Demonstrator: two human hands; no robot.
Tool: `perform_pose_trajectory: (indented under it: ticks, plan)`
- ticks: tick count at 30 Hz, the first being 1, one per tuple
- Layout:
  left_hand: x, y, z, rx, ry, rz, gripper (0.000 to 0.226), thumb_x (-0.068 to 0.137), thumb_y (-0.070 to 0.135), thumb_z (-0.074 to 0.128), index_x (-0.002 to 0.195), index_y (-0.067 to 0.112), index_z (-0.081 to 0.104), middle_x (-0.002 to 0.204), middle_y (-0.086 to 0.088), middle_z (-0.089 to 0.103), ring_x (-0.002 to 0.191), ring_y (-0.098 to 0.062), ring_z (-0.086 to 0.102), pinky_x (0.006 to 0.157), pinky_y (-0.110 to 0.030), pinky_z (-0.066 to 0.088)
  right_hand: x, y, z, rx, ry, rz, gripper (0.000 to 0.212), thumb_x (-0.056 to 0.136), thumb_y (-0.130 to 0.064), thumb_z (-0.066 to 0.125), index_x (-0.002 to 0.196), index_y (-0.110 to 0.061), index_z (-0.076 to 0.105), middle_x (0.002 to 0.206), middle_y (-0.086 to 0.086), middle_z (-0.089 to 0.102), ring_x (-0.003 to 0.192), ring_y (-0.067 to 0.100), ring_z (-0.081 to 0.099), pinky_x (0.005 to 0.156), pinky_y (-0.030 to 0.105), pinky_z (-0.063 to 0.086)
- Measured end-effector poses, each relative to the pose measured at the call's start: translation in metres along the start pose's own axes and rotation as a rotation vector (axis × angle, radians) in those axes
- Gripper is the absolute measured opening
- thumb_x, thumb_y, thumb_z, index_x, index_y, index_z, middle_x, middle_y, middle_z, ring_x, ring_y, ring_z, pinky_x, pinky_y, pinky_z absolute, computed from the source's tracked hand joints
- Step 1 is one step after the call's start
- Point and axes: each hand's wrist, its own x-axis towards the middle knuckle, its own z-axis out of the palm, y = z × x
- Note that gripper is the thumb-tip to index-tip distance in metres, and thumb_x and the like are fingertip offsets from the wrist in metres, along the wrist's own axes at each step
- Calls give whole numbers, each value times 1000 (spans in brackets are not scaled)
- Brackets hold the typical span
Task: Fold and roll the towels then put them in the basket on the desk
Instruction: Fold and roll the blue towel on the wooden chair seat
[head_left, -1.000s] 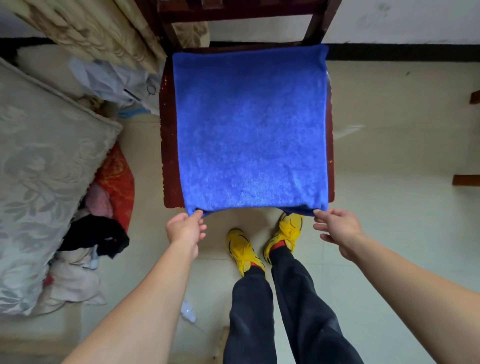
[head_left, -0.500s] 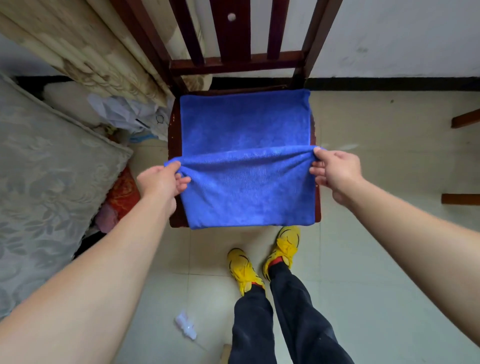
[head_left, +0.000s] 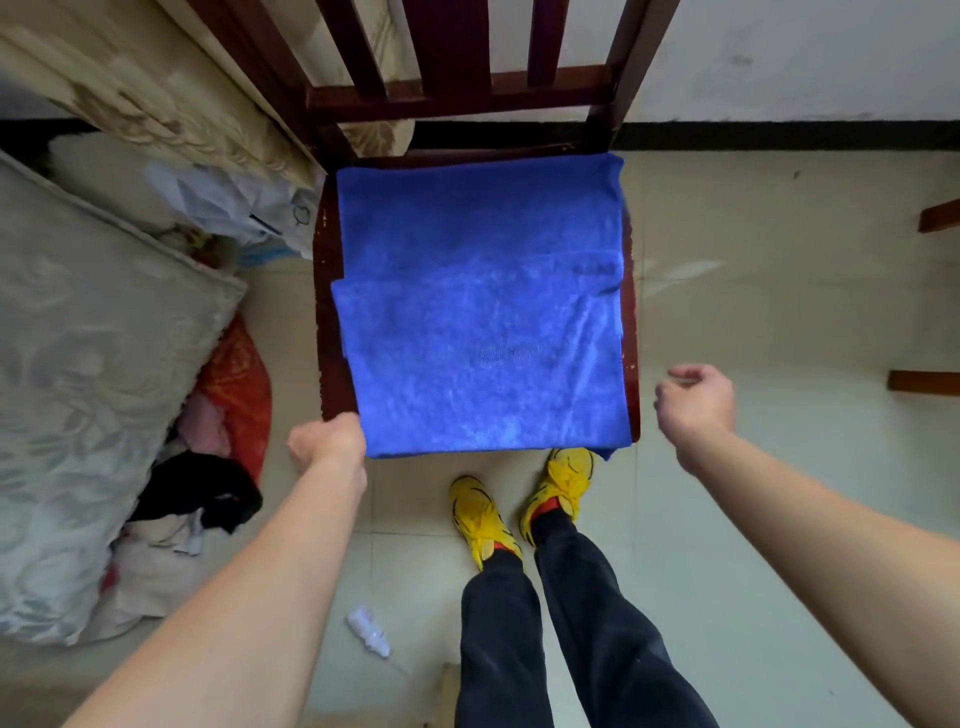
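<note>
The blue towel (head_left: 483, 338) lay on the chair seat (head_left: 326, 353), its near half now folded over to the middle. The right grip (head_left: 696, 400) had let go, loosely curled and empty. The left grip (head_left: 327, 441) touched the near-left corner, hold unclear. Rolling likely remained.

The towel (head_left: 483, 338) is soft blue cloth with a short fluffy nap, matt, brushed into lighter and darker streaks. Under it the chair (head_left: 452, 98) is dark red wood, lacquered to a gloss and chipped pale along the seat edges. The floor tiles (head_left: 779, 322) are pale, smooth and faintly shiny. On the left, the cushion (head_left: 78, 364) is woven cloth with a silky flower pattern. My trousers (head_left: 597, 623) are dark matt cloth. The far wall (head_left: 805, 52) looks matt white.
</note>
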Motion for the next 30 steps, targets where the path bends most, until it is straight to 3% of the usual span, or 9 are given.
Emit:
perform_pose_trajectory:
  ticks: [3,6,8,12,14,17,20,26,30]
  plan:
    - [3,-24,0,2,-48,-173,41,82,2,59,122,1,54,117,-15,61,98,-31,63,83,-41,54,-6,39,-2,-13,-91,175,29,82,-6,51,109,-13,58,84,8,63,77,29,63,64,39,52]
    - [-1,-39,10,47,-258,-274,25,88,-5,52,107,10,50,79,-6,48,68,-18,47,79,-36,45,-18,54,5,32,-301,265,32,86,4,54,111,-16,55,90,7,63,83,21,65,54,29,48]
    - [-3,-43,13,48,-309,-283,27,88,-2,56,106,16,47,76,-2,43,64,-16,41,81,-36,42,-21,56,12,46,-351,264,30,86,2,58,110,-17,56,97,5,67,84,18,65,54,28,47]
    - [2,-49,11,94,-260,-135,17,83,6,69,86,13,54,90,-3,54,84,-22,49,82,-34,42,-21,55,13,37,-302,286,11,86,-5,65,94,-11,60,101,6,67,77,17,63,53,28,48]
    - [4,-52,3,211,-211,58,27,77,11,74,61,12,51,69,-6,51,72,-22,45,69,-28,39,-25,53,8,5,-300,285,3,88,-8,65,88,-9,62,101,7,67,83,19,64,55,28,49]
    - [3,-50,-10,282,-176,235,32,73,16,70,54,12,44,55,-4,35,57,-24,32,51,-30,27,-37,44,-2,-19,-328,187,10,88,-11,64,78,-12,61,94,9,66,87,21,62,59,30,48]
    - [2,-30,-25,171,-192,262,24,75,15,64,62,11,45,59,-4,33,60,-21,28,50,-31,21,-50,17,-7,25,-289,32,15,84,-13,63,69,-11,60,79,9,62,75,22,55,62,31,43]
    - [7,36,-13,-54,-244,243,22,76,9,63,60,12,48,61,-3,45,61,-19,40,55,-28,32,-35,-55,4,149,-237,-105,21,87,-9,59,66,-12,55,62,7,49,54,21,43,51,31,38]
    - [21,84,6,-178,-311,244,17,80,9,67,72,16,53,78,-8,62,74,-22,60,61,-29,48,-13,-101,18,148,-223,-220,21,90,-11,56,71,-18,52,62,3,48,49,15,42,44,26,37]
